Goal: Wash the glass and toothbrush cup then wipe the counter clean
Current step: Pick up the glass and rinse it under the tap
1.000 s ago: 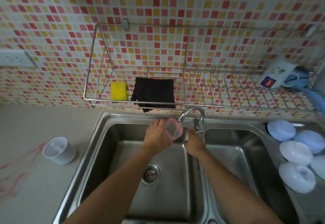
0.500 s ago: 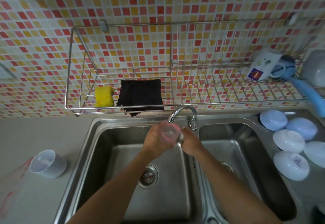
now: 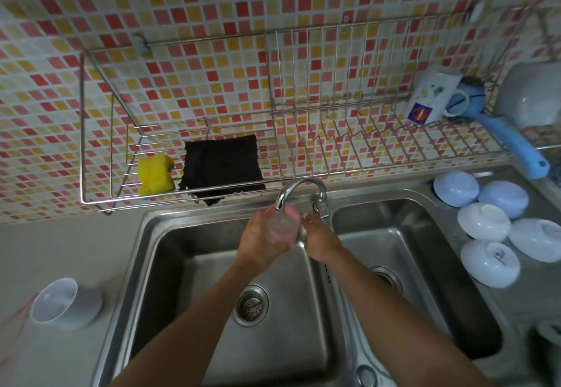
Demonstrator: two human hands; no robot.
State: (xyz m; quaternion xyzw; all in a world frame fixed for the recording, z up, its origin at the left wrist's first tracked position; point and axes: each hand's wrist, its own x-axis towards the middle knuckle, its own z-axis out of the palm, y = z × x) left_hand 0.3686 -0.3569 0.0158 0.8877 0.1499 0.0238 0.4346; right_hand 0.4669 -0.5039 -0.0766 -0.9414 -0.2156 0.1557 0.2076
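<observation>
At far left I see the white toothbrush cup (image 3: 65,303) standing on the grey counter (image 3: 60,244), near a red smear (image 3: 18,317). Over the left sink basin (image 3: 188,265), my left hand (image 3: 261,242) wraps its fingers around the clear pink-tinted glass (image 3: 282,227) right under the faucet spout (image 3: 291,194). My right hand (image 3: 318,239) sits just beside the glass below the tap handle (image 3: 321,207); I cannot tell how its fingers are set.

- Glass (image 3: 280,229) in the left hand (image 3: 261,242): clear, smooth.
- Sink (image 3: 194,253) below: brushed steel.
- Tap (image 3: 299,189) above: shiny chrome.
- Bench (image 3: 60,253) left: matt.
</observation>
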